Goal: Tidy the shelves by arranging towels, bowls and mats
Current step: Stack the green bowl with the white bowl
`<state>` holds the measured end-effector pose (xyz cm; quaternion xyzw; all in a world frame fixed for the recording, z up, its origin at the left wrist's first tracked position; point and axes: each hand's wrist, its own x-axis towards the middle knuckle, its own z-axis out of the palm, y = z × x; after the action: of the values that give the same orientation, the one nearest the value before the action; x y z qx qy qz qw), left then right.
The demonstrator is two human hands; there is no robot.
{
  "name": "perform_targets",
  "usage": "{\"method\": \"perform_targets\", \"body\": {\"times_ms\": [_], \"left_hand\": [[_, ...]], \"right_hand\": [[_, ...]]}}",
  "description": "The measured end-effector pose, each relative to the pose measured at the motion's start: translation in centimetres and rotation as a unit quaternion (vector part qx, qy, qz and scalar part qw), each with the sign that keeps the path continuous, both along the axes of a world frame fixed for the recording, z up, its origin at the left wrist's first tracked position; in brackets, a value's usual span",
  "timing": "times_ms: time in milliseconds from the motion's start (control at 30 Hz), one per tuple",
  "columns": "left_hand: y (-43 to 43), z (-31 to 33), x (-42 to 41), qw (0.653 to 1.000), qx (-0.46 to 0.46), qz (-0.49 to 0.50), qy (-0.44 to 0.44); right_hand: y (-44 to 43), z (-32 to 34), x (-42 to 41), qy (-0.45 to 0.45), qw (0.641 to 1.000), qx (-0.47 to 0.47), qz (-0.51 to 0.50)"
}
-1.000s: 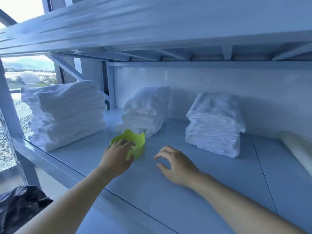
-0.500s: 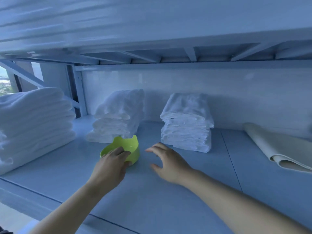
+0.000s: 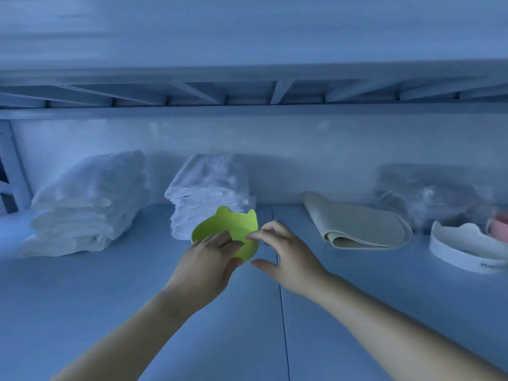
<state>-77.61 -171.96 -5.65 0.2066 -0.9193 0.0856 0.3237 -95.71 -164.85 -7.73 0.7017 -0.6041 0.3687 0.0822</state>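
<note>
Green bowl (image 3: 231,229): eared and tilted, mouth toward the person, held low over the shelf (image 3: 110,298), just in front of the middle stack of towels (image 3: 209,188).
Left hand (image 3: 209,259): grips the near rim, with fingers over the edge into the bowl and the thumb underneath.
Right hand (image 3: 288,257): spread in a loose C just right of the bowl and holding nothing. The forefinger tip is at the right rim, but I cannot tell if it touches.
Other bowls: a white bowl (image 3: 467,251) and a pink bowl (image 3: 499,225) sit far right, past the folded mat (image 3: 357,224).
Key relation: those bowls lie to the right, well apart from the green one, and the right hand is nearer them.
Likely step: passing the green bowl to the right hand and carrying it over the mat.
</note>
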Motion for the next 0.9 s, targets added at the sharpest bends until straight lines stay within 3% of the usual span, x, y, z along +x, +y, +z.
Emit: {"method": "perform_targets", "body": {"times_ms": [500,667,900], "left_hand": [[13.0,0.5,-21.7,0.986,-0.014,-0.165,0.021],[17.4,0.7,-27.4,0.975,-0.048,-0.215,0.014],[19.8,-0.3,-33.6,0.970,-0.023,-0.242,0.014]], "right_hand": [[17.6,0.7,-18.7,-0.046,0.986,-0.010,-0.160],[22.6,0.7,-23.9,-0.057,0.982,0.009,-0.181],[27.6,0.7,-30.4,-0.067,0.978,-0.001,-0.198]]}}
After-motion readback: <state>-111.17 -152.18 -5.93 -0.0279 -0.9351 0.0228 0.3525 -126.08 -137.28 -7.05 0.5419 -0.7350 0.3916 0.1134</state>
